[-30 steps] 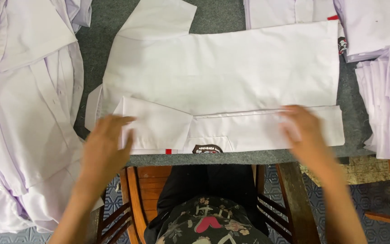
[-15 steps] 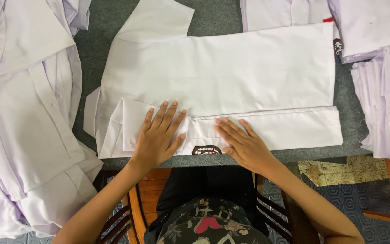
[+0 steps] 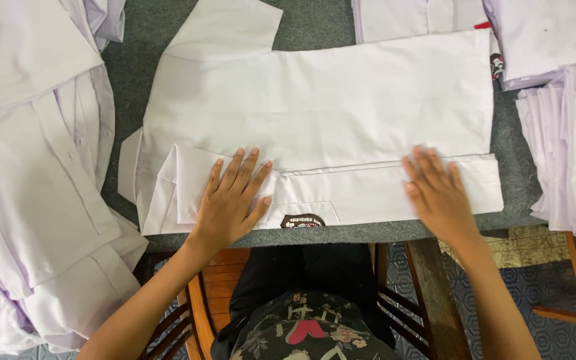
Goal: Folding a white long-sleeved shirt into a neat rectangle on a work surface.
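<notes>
1. White cotton short-sleeved shirt lies flat across the grey felt-covered worktop, spread wide from left to right, near edge close to the worktop's front edge.
2. Shirt's near long edge is folded up into a narrow band running the full width; a sleeve is folded in at the left end, the other sleeve sticks out at top left.
3. Small dark oval badge sits on the folded band at the front edge, between the two hands.
4. Left hand lies palm down, fingers spread wide, flat on the folded sleeve and band at the left; holds nothing, only presses.
5. Right hand lies palm down, fingers open, flat on the band near the right end; blurred, holds nothing.
6. Pile of loose white shirts lies to the left, hanging over the worktop edge; stack of folded white shirts stands at the right.
7. Versus half a second ago: right hand has slid from beside the badge out toward the right end of the band; hands then close together, now well apart.
8. Left hand is almost where it was; shirt and fold unchanged.
</notes>
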